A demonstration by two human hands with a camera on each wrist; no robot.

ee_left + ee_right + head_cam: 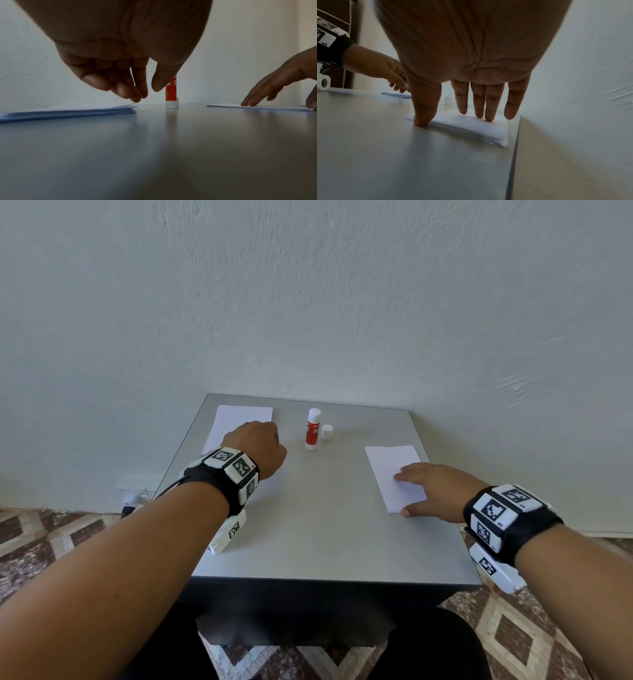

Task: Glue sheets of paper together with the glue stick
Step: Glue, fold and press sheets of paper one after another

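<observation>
My right hand (436,491) lay flat on the small stack of paper (471,129) nearest it, the fingers (489,106) straight and spread over the top sheet and the thumb planted at the stack's near-left corner, where it met the grey table (318,525). It gripped nothing; it only rested on the sheets. That stack sat close to the table's right edge, just beyond my wrist. My left hand (258,450) hung above the table with its fingers (123,89) loosely curled downward and the thumb apart from them, holding nothing. Its fingertips hovered just over the near corner of the other stack of paper (68,111), which ran off to the left of that hand; I could not tell from the blurred wrist view whether a fingertip touched the top sheet. The glue stick (312,429) stood upright a little beyond and to the right of my left hand, between my two hands but nearer the left one, its orange label facing me. Its white cap (327,433) stood on the table just to the right of the stick, close beside it, and well to the left of my right hand's fingertips. The two paper stacks lay well apart.
</observation>
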